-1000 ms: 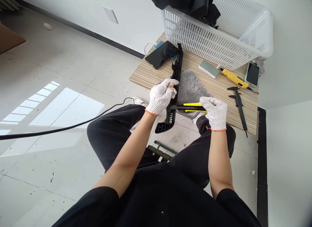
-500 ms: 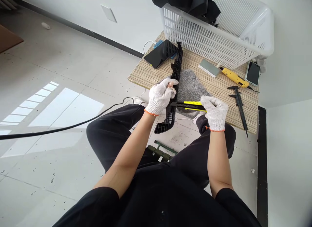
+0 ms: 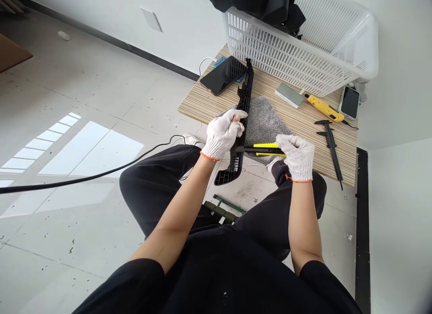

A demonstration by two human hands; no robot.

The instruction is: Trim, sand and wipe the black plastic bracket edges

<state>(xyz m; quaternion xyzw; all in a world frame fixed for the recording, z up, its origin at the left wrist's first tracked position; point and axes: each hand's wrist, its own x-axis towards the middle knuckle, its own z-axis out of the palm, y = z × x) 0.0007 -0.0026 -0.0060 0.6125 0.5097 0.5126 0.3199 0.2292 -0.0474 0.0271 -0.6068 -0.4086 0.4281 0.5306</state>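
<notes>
My left hand (image 3: 223, 132), in a white knit glove, is closed around the middle of a long black ribbed plastic part (image 3: 247, 87). The part runs from the table down past its front edge, over a grey cloth (image 3: 265, 120). In my right hand (image 3: 297, 156), also gloved, is a yellow and black utility knife (image 3: 266, 149), held level and pointing left. Its dark front end lies at the part just below my left hand; whether the blade touches the plastic I cannot tell.
On the wood-grain table (image 3: 195, 100) lie a black phone (image 3: 223, 75), a grey-green box (image 3: 289, 95), a yellow power tool (image 3: 324, 108), a smaller phone (image 3: 349, 101) and a caliper (image 3: 332, 150). A white basket (image 3: 364, 48) with black parts (image 3: 266, 8) stands behind. A black cable (image 3: 101, 173) crosses at left.
The knife in my right hand has shifted very slightly left across the black part. My left hand keeps its hold, and the part stays in nearly the same place.
</notes>
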